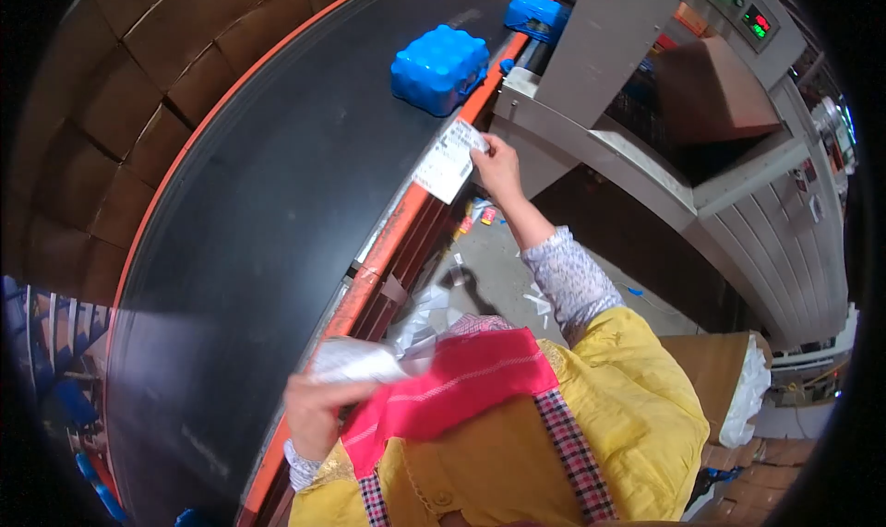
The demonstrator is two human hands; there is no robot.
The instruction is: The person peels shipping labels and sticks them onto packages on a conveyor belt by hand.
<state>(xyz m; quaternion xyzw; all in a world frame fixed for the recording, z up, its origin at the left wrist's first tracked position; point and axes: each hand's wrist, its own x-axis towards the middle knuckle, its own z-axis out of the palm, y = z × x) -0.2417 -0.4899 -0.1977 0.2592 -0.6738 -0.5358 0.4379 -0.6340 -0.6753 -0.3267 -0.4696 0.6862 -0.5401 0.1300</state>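
My right hand [499, 169] is closed, its fingers pinching the corner of a white printed label [447, 165] over the orange edge of the conveyor. Just beyond the label, a blue shrink-wrapped pack [441, 70] with a bumpy top sits on the dark belt [249, 204]. Close to my body, my left hand [314, 412] is closed on white paper sheets [362, 361], smeared by motion; any print on them cannot be made out. A second blue pack [537, 16] lies at the machine's side of the belt, farther off.
The orange rail [367, 278] runs along the belt's near side. A grey machine [600, 56] with a lit panel stands at the right. Stacked cardboard boxes [120, 84] line the far side. Paper scraps [538, 304] litter the floor, and a carton [706, 370] stands behind me at right.
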